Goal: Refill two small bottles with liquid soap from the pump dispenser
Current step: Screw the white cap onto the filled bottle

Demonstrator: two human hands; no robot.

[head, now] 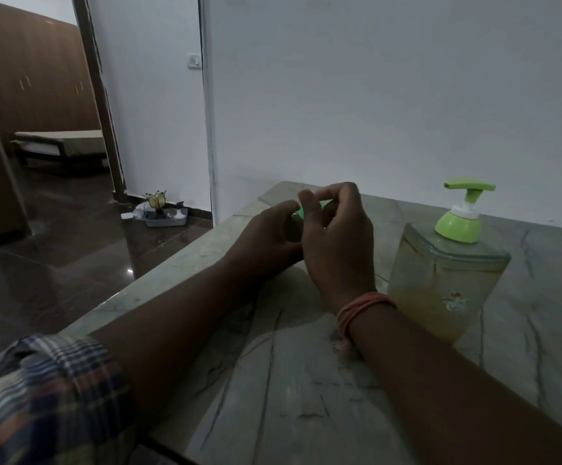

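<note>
I see a pale grey-green marble counter (pixel 306 380) with dark veins, a clear pump dispenser (pixel 447 280) with yellowish soap and light green pump, a green cap (pixel 323 205) between the fingers, an orange wristband (pixel 363 305), and a blue-white-orange plaid sleeve (pixel 38 391).

A grey veined counter (pixel 306 397) is set against a white wall (pixel 373 95). A switch plate (pixel 194 60) is fixed beside the doorway, and a low bed (pixel 61 144) is seen beyond. A small tray (pixel 165 219) is placed on the dark floor (pixel 54 263).
</note>
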